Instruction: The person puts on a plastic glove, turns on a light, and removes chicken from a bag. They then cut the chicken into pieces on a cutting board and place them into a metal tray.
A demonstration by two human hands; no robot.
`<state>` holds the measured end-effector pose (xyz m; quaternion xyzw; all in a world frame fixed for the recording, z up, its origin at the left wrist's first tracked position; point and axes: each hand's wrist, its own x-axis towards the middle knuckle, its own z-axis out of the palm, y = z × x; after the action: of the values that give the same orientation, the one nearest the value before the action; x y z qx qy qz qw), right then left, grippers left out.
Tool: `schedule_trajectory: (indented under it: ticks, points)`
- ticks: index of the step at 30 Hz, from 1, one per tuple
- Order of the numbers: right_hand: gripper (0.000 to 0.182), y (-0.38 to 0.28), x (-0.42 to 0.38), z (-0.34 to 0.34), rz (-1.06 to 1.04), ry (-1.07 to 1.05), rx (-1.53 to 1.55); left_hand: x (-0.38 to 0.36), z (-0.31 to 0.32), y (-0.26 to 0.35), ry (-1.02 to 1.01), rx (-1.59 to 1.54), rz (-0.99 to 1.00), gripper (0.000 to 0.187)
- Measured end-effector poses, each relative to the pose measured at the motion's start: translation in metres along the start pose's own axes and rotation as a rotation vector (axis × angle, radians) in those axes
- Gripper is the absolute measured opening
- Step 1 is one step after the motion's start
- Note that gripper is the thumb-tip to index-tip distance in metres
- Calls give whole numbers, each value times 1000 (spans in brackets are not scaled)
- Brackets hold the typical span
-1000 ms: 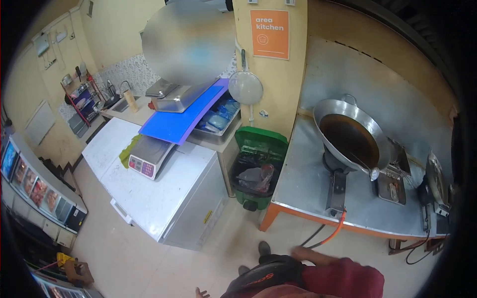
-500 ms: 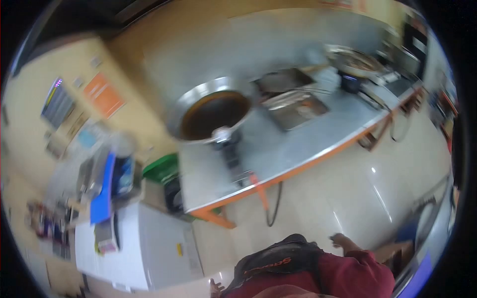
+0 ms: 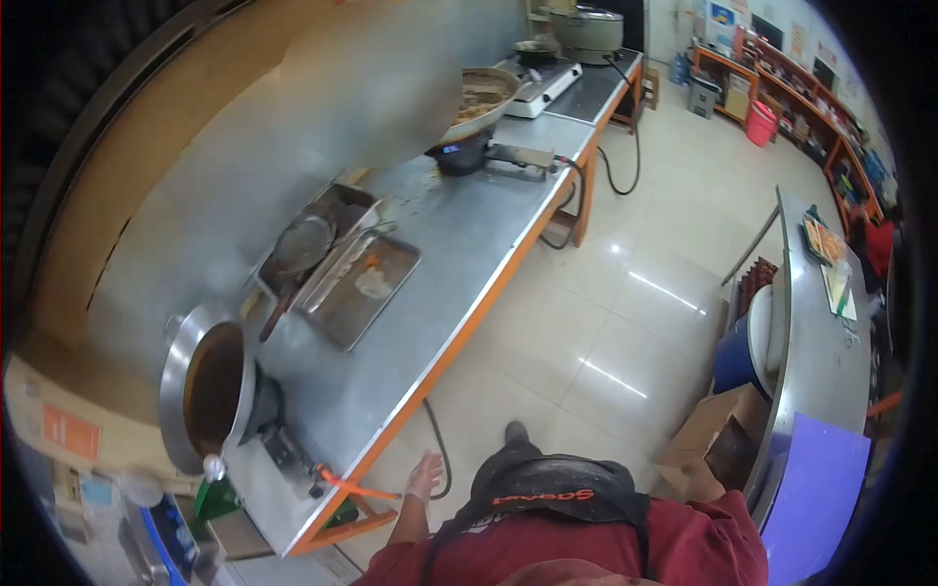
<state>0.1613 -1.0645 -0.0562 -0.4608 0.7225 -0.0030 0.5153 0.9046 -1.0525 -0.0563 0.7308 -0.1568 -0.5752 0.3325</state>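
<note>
My left hand (image 3: 425,477) hangs beside the steel table's orange leg, its fingers stretched out and nothing in them. It appears to wear a thin clear glove. Nearest to it are an orange hose (image 3: 357,485) and a dark hose on the floor side of the table. My right hand (image 3: 702,479) is low on the right, in front of an open cardboard box (image 3: 718,425); its fingers are too foreshortened to read, and no held thing shows. A large metal wok (image 3: 181,396) with dark liquid sits on a burner (image 3: 262,405) at the table's near end.
Along the steel table (image 3: 440,264) lie a shallow tray (image 3: 362,293), a strainer (image 3: 304,244), a second wok (image 3: 484,98) and a big pot (image 3: 586,34). A steel counter (image 3: 816,361) with a purple sheet (image 3: 816,498) runs along my right. Tiled floor (image 3: 586,322) lies between.
The view has swung right, so the tables now run away ahead of me. My left hand has come further into view beside the table; my right hand now appears against the cardboard box.
</note>
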Motion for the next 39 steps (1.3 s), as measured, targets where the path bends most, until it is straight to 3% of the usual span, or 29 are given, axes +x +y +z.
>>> schedule_trajectory:
  ticks: [2, 4, 5, 7, 9, 12, 13, 16, 17, 20, 21, 22, 23, 25, 27, 28, 29, 30, 31, 32, 35, 36, 39]
  points:
    - [46, -2, 25, -8, 383, 222, 273, 39, 32, 30, -101, 116, -121, 85]
    - [45, -7, 43, -7, 456, 354, 440, 68, 60, 49, -173, 219, -315, 86]
    - [46, -2, 50, 1, 414, 372, 455, 141, 47, 5, -240, 254, -435, 91]
    - [47, 16, 67, 21, 335, 401, 487, 182, 63, 46, -320, 623, -283, 95]
    - [47, 37, 77, 53, 314, 239, 246, 198, 77, 71, -407, 985, -138, 100]
    - [45, -6, 60, 89, 347, 69, 460, 241, 128, 126, -427, 1011, 30, 95]
    - [45, -17, 52, 97, 371, 40, 558, 282, 165, 150, -330, 778, -394, 92]
    - [41, 15, 72, 166, 352, -47, 480, 290, 271, 267, -353, 730, -234, 88]
    - [47, -15, 75, 159, 697, -71, 623, 290, 307, 302, -395, 759, -179, 88]
    - [68, -56, 66, 116, 640, -73, 520, 302, 410, 369, -431, 849, -76, 91]
    - [69, -65, 70, 97, 734, -32, 569, 307, 441, 381, -421, 864, -72, 92]
    - [70, -63, 74, 78, 820, 3, 606, 308, 468, 386, -402, 868, -68, 93]
    - [65, -58, 82, 55, 756, -13, 586, 305, 497, 392, -450, 894, -58, 93]
    - [61, 65, 206, 128, 596, -71, 480, 292, 541, 405, -525, 947, -46, 93]
    - [57, 13, 175, -14, 428, 4, 327, 347, 564, 386, -542, 974, -129, 93]
    - [46, -2, 174, -63, 373, 287, 359, 364, 590, 382, -558, 984, -165, 94]
    - [46, -2, 188, -100, 311, 389, 324, 355, 615, 389, -567, 1020, -179, 94]
    - [44, 2, 192, -133, 303, 487, 452, 344, 629, 396, -573, 1060, -200, 94]
    - [42, -35, 166, -209, 283, 588, 577, 332, 644, 404, -580, 1100, -221, 94]
    - [38, -39, 168, -250, 148, 759, 637, 329, 659, 409, -596, 1142, -231, 94]
    - [35, -72, 141, -396, 98, 878, 965, 330, 731, 427, -646, 1247, -200, 94]
    - [34, -66, 139, -434, 102, 934, 1084, 328, 762, 435, -668, 1289, -174, 94]
    - [35, 2, 178, -521, 174, 1356, 765, 322, 876, 463, -746, 1407, -44, 93]
